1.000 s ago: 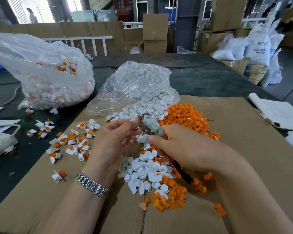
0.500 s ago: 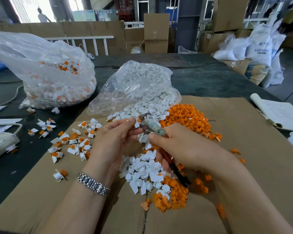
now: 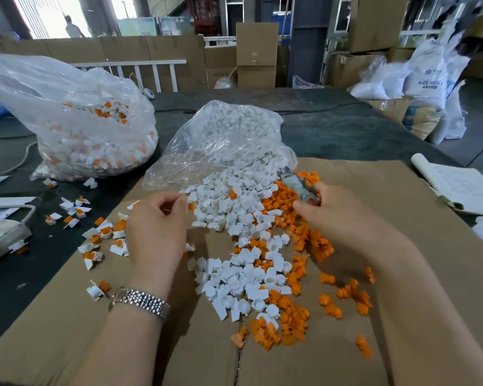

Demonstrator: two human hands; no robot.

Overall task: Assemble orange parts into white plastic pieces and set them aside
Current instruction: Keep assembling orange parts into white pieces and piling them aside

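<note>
Loose white plastic pieces [image 3: 234, 213] spill from a clear bag [image 3: 229, 140] onto the cardboard sheet [image 3: 418, 224], mixed with orange parts [image 3: 286, 208]. More orange parts [image 3: 285, 327] lie nearer to me. Assembled white-and-orange pieces [image 3: 101, 235] are scattered to the left. My left hand [image 3: 156, 229] hovers between that scatter and the white pile, with its fingers curled in; anything inside them is hidden. My right hand [image 3: 335, 218] grips a plier-like tool [image 3: 297, 188] over the orange parts.
A big clear bag [image 3: 81, 135] of assembled pieces stands at the back left on the dark table. A white device [image 3: 3, 235] with a cable lies at the left edge. An open notebook [image 3: 457, 188] lies at the right. Boxes and sacks stand behind.
My hands have parted. The left hand moved left from the tool's tip toward the assembled pieces. The right hand swung the tool right, over the orange parts.
</note>
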